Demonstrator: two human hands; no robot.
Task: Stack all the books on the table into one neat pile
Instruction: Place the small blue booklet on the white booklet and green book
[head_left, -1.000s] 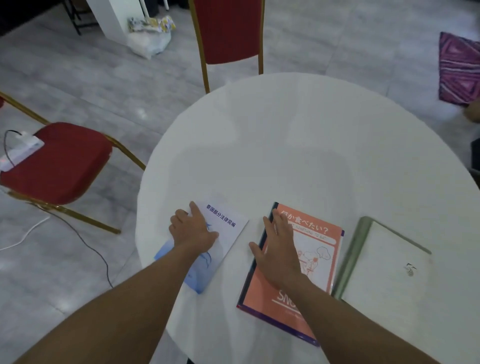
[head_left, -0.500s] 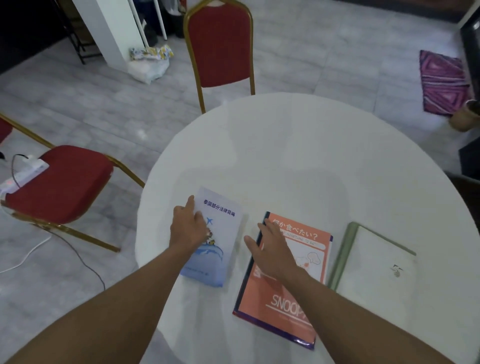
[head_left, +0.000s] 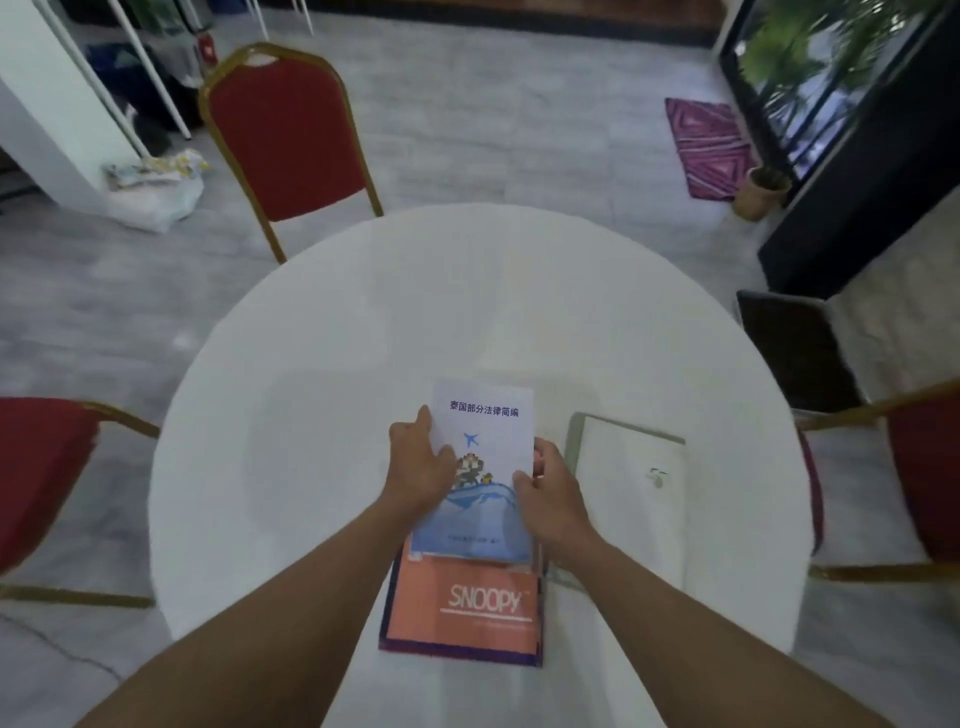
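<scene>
A thin blue-and-white booklet (head_left: 485, 431) with a plane and whale picture lies over the upper part of an orange Snoopy book (head_left: 462, 608) near the front of the round white table (head_left: 311, 374). My left hand (head_left: 418, 465) grips the booklet's left edge, thumb on its cover. My right hand (head_left: 545, 486) pinches its right edge. A white book with a green spine (head_left: 631, 488) lies flat just right of the pair, apart from them and touched by neither hand.
Red chairs with gold frames stand behind the table (head_left: 291, 135), at its left (head_left: 41, 467) and at its right (head_left: 914, 467). A dark seat (head_left: 795, 353) is at the back right. A plastic bag (head_left: 156, 192), a purple mat (head_left: 711, 145) and a potted plant (head_left: 761, 192) are on the floor.
The blue booklet has moved right from the bare table onto the orange book. My right hand left the orange book's cover and took the booklet's right edge. The camera tilted up.
</scene>
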